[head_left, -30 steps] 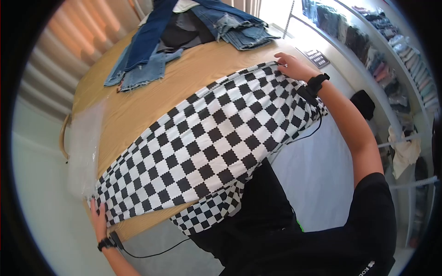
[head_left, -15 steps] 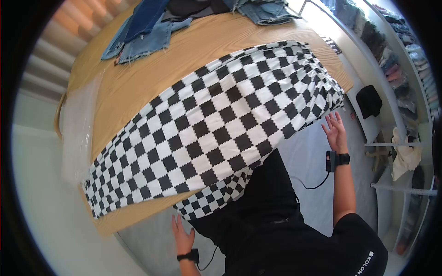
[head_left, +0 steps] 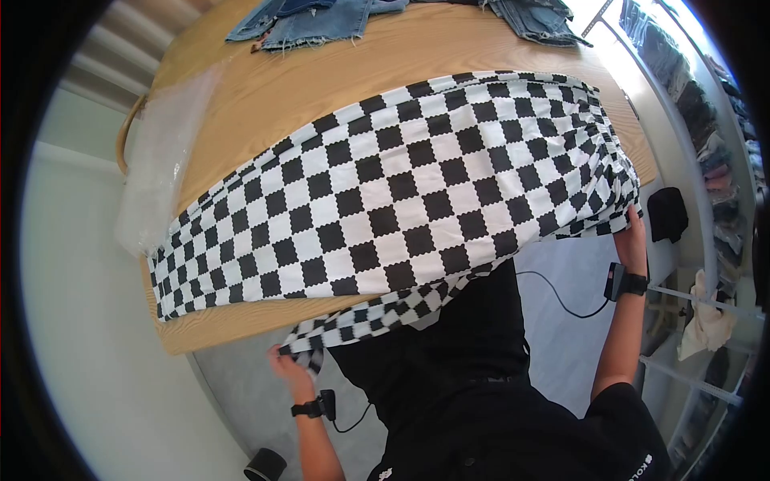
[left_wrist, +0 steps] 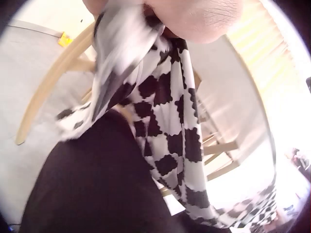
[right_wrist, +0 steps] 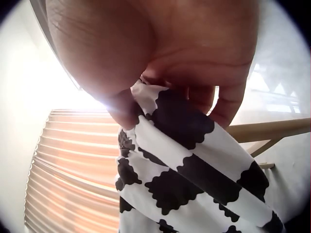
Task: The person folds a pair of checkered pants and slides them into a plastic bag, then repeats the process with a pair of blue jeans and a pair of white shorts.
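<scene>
Black-and-white checkered pants lie across the table, their gathered elastic waistband at the right. One leg is spread flat on the wood; the other hangs over the front edge by the person's lap. My left hand grips the end of that hanging leg, and in the left wrist view the cloth drops in folds below the hand. At the waistband's near corner my right hand holds the fabric. The right wrist view shows thumb and fingers pinching it.
Denim jeans lie at the table's far side. A clear plastic bag rests along the left edge of the wooden table. Shelves with bagged clothes stand at right, and a black bin is on the floor.
Both hands left the far waistband and the flat leg's hem. The left now grips the hanging leg's end and lifts it leftward; the right has taken the waistband's near corner. The head view shifted.
</scene>
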The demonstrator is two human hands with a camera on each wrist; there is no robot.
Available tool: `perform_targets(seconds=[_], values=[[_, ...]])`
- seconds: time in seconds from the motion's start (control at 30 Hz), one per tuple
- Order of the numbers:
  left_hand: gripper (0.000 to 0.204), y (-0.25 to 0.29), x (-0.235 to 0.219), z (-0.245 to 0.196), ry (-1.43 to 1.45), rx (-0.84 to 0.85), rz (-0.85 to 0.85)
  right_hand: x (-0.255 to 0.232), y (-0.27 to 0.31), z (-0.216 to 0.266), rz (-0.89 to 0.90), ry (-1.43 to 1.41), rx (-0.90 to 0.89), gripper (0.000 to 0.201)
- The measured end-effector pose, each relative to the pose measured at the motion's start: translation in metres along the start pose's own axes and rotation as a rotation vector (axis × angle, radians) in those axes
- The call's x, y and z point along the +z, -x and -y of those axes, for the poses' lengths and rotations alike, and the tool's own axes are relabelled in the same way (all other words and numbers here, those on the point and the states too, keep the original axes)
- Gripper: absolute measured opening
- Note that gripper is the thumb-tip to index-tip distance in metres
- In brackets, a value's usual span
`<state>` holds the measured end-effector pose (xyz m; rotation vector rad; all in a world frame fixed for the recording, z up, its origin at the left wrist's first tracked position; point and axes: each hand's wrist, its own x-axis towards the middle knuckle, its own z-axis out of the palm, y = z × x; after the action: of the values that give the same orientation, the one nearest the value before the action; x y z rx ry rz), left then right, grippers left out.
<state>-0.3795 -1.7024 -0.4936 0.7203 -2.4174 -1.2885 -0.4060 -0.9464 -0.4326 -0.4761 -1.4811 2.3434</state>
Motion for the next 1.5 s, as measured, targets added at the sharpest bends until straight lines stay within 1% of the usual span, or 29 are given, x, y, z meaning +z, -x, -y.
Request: perform_targets(seconds=[0.07, 0.13, 0.17, 0.23, 0.27, 0.33, 0.4, 0.43, 0.47, 0.53, 0.57, 0.6, 0.67, 0.73, 0.77, 0.8, 0.83, 0.9, 0.97, 1.07, 1.13, 1.17, 1.2, 1.27, 1.3, 1.33, 1.4, 1.43, 1.5], values=[[0.015, 0.000, -0.017, -0.058, 0.095, 0.128, -0.157, 0.009, -0.003, 0.015, 0.010, -0.049, -0.012, 0.040], [0.014, -0.016, -0.053, -0.082, -0.027, 0.258, -0.214, 0.004, -0.008, 0.025, 0.038, -0.068, 0.026, 0.041], [0.014, -0.025, -0.073, -0.091, -0.028, 0.254, -0.220, 0.004, -0.009, 0.031, 0.061, -0.047, 0.042, 0.043], [0.021, -0.043, -0.110, -0.097, -0.090, 0.023, 0.194, 0.002, -0.014, 0.038, 0.012, -0.038, 0.035, 0.043], [0.021, -0.051, -0.120, -0.092, -0.092, 0.014, 0.187, 0.004, -0.014, 0.042, 0.023, -0.033, 0.024, 0.043], [0.036, -0.066, -0.135, -0.082, -0.249, -0.115, 0.330, -0.008, -0.019, 0.045, 0.024, -0.004, 0.093, 0.043], [0.049, -0.081, -0.125, -0.059, -0.507, -0.091, 0.285, -0.009, -0.021, 0.049, 0.040, 0.129, 0.058, 0.039], [0.051, -0.080, -0.113, -0.036, -0.577, -0.044, 0.184, -0.006, -0.020, 0.050, 0.004, 0.101, 0.067, 0.038], [0.052, -0.075, -0.101, -0.006, -0.650, 0.000, 0.085, 0.002, -0.018, 0.051, -0.010, 0.096, 0.051, 0.040], [0.052, -0.061, -0.078, 0.076, -0.620, 0.026, 0.123, 0.007, -0.016, 0.053, -0.093, 0.115, 0.036, 0.045], [0.051, -0.048, -0.068, 0.123, -0.559, -0.034, 0.415, 0.005, -0.017, 0.054, -0.047, 0.072, 0.043, 0.047], [0.049, -0.038, -0.065, 0.150, -0.487, -0.093, 0.708, 0.006, -0.018, 0.052, -0.043, 0.070, 0.048, 0.047], [0.047, 0.016, -0.022, 0.107, -0.063, -0.468, 0.789, 0.007, -0.015, 0.049, -0.090, 0.113, -0.032, 0.048], [0.049, 0.052, 0.005, 0.061, -0.217, -0.319, 0.848, 0.020, -0.010, 0.053, -0.060, 0.150, -0.034, 0.048], [0.049, 0.065, 0.015, 0.057, -0.214, -0.324, 0.851, 0.030, -0.007, 0.056, -0.020, 0.163, -0.060, 0.049], [0.049, 0.076, 0.023, 0.055, -0.143, -0.188, 0.851, 0.036, -0.006, 0.057, 0.024, 0.173, -0.087, 0.049], [0.049, 0.082, 0.027, 0.054, -0.072, -0.051, 0.843, 0.035, -0.008, 0.058, 0.031, 0.176, -0.086, 0.049], [0.047, 0.086, 0.029, 0.052, -0.103, -0.048, 0.784, 0.027, -0.009, 0.057, -0.057, 0.215, -0.100, 0.048], [0.045, 0.090, 0.027, 0.059, -0.138, -0.044, 0.736, 0.010, -0.011, 0.057, -0.039, 0.170, -0.069, 0.047], [0.041, 0.095, 0.036, 0.114, -0.210, -0.118, 0.661, -0.001, -0.014, 0.055, -0.023, 0.089, -0.007, 0.046], [0.032, 0.097, 0.049, 0.137, 0.715, -0.711, 0.379, -0.005, -0.015, 0.051, 0.001, -0.046, -0.006, 0.046], [0.025, 0.098, 0.053, 0.139, 0.442, -0.511, 0.403, -0.004, -0.014, 0.052, -0.057, -0.070, -0.023, 0.046], [0.025, 0.099, 0.053, 0.148, 0.449, -0.509, 0.405, 0.001, -0.011, 0.055, -0.054, -0.068, -0.029, 0.046], [0.029, 0.095, 0.042, 0.174, -0.093, -0.244, 0.183, 0.013, -0.009, 0.057, -0.092, 0.012, -0.119, 0.046], [0.025, 0.090, 0.039, 0.173, 0.095, -0.405, -0.011, -0.003, -0.012, 0.056, -0.041, 0.028, -0.119, 0.044], [0.025, 0.084, 0.026, 0.160, 0.100, -0.399, -0.028, -0.027, -0.019, 0.053, -0.030, -0.029, -0.124, 0.039], [0.016, 0.079, -0.017, 0.109, 0.415, -0.616, -0.151, -0.049, -0.024, 0.059, 0.153, -0.143, -0.099, 0.034], [0.016, 0.077, -0.031, 0.078, 0.426, -0.609, -0.174, -0.038, -0.022, 0.064, 0.091, -0.157, -0.079, 0.036], [0.010, 0.074, -0.058, 0.021, 0.540, -0.460, -0.227, -0.029, -0.018, 0.076, 0.018, -0.210, -0.040, 0.044]])
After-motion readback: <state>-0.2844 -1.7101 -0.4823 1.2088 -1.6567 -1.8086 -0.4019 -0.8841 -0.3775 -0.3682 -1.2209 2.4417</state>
